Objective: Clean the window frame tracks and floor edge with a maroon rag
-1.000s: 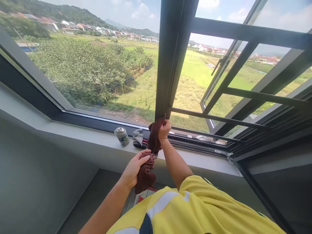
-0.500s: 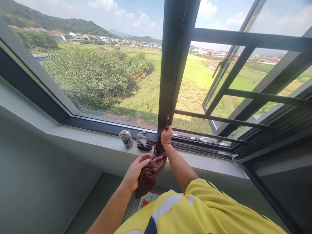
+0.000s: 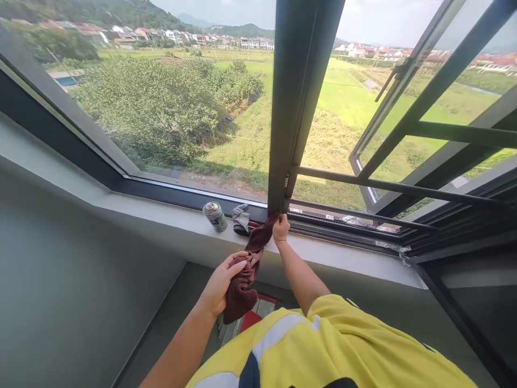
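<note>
The left forearm extends from the lower left, angled up and to the right. The left hand (image 3: pixel 222 281) is positioned in front of the window sill (image 3: pixel 173 222), with its thumb and fingers gripping the bunched lower part of a dark red cloth (image 3: pixel 243 293). The loose end hangs below this grip.

The right forearm extends from a yellow sleeve (image 3: pixel 335 315), angled up and to the left. The right hand (image 3: pixel 281 228) is clenched like a fist on the cloth's upper end, at the foot of the dark window post (image 3: pixel 288 118).

The cloth spans both hands diagonally, crossing the sill edge. Left of its upper part, a brush (image 3: pixel 241 230) and a metal can (image 3: pixel 216 217) stand on the sill.
</note>
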A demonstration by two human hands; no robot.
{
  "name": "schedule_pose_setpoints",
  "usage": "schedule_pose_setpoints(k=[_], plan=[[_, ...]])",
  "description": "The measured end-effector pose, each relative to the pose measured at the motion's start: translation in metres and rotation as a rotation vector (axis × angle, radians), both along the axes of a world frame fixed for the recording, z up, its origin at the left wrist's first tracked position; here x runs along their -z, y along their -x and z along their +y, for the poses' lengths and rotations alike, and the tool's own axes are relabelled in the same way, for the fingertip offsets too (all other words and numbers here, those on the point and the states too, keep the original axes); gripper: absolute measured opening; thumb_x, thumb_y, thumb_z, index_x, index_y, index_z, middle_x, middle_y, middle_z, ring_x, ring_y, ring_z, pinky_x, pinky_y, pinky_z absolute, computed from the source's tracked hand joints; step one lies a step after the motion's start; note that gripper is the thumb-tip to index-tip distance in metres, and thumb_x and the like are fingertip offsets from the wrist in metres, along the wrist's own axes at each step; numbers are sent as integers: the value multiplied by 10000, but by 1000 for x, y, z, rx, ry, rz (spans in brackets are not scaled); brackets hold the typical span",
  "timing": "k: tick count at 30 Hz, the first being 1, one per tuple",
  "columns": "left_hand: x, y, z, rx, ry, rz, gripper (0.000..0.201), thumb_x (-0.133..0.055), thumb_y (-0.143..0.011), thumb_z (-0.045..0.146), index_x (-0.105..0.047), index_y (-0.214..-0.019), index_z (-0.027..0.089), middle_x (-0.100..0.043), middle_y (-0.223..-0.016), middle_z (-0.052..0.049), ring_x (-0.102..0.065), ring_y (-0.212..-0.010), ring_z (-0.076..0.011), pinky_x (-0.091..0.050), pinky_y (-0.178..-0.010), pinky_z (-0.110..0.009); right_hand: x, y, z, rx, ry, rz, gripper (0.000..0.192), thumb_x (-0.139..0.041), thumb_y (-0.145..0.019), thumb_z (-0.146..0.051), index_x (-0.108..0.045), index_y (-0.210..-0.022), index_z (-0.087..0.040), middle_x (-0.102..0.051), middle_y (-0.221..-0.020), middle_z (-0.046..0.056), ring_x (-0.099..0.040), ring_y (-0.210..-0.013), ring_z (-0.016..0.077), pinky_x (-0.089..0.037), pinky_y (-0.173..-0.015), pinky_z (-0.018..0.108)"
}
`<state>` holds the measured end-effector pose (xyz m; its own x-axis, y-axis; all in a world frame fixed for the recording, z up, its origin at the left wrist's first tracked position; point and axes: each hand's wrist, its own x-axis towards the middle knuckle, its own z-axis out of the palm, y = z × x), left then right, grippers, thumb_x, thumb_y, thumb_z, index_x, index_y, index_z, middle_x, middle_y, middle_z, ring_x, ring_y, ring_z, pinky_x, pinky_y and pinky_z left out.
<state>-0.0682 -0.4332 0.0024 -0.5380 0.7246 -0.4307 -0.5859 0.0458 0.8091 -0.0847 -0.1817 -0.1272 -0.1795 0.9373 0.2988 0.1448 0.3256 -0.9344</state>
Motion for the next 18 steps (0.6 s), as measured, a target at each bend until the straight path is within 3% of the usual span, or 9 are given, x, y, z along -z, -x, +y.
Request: schedule_pose_setpoints(k=[1,3,5,8,10,12,16,18], plan=[[2,-1,1,-5,12,0,441,-748,-671,225,-575,-1072,165,-662,-1053,-91,-661,-824,-189,-532,-709,-274,16,-2,0,-34,35,-45,142,-407,-807,-227,-402,-667,-204,-487,-582,-16,-444,-554,126,-327,-586,229],[5,-3,2,-2,30,-1,437,-747,-670,220,-580,-1069,162,-663,-1055,-96,-663,-815,-188,-533,-705,-274,22,-3,3,-79,50,-75,132,-415,-793,-221,-413,-662,-201,-512,-605,-10,-459,-576,128,-332,-599,229],[6,-5,4,4,37,-6,435,-741,-677,219,-578,-1076,161,-664,-1055,-100,-663,-821,-191,-535,-712,-280,-1,-1,8,-80,-4,-17,137,-411,-803,-245,-431,-675,-199,-516,-609,-11,-462,-583,125,-338,-599,223],[5,-7,8,9,38,5,427,-730,-692,216,-573,-1086,164,-666,-1053,-99,-660,-821,-182,-535,-714,-274,-50,6,17,-39,-159,146,166,-385,-840,-297,-455,-729,-195,-516,-628,-15,-467,-594,117,-357,-603,210],[5,-7,11,19,39,18,426,-725,-699,223,-570,-1092,164,-667,-1045,-101,-660,-801,-178,-535,-695,-269,-63,9,19,-31,-231,196,176,-367,-858,-306,-455,-754,-194,-517,-643,-14,-475,-601,115,-367,-615,207],[5,-7,14,24,36,21,429,-723,-701,227,-567,-1095,163,-664,-1047,-102,-662,-786,-178,-534,-677,-267,-49,7,18,-35,-227,128,160,-363,-856,-277,-443,-745,-194,-508,-631,-13,-470,-585,117,-361,-611,211],[6,-9,16,5,50,1,428,-714,-698,202,-560,-1095,161,-663,-1046,-106,-665,-810,-191,-536,-687,-274,12,-3,10,-85,-39,-206,90,-418,-787,-177,-442,-702,-192,-496,-591,-12,-446,-547,124,-313,-572,218],[7,-11,15,-3,63,-11,422,-703,-705,190,-558,-1099,157,-665,-1039,-112,-664,-813,-193,-537,-696,-282,27,-5,10,-112,20,-277,79,-431,-776,-165,-461,-708,-188,-508,-588,-11,-456,-545,126,-309,-564,215]])
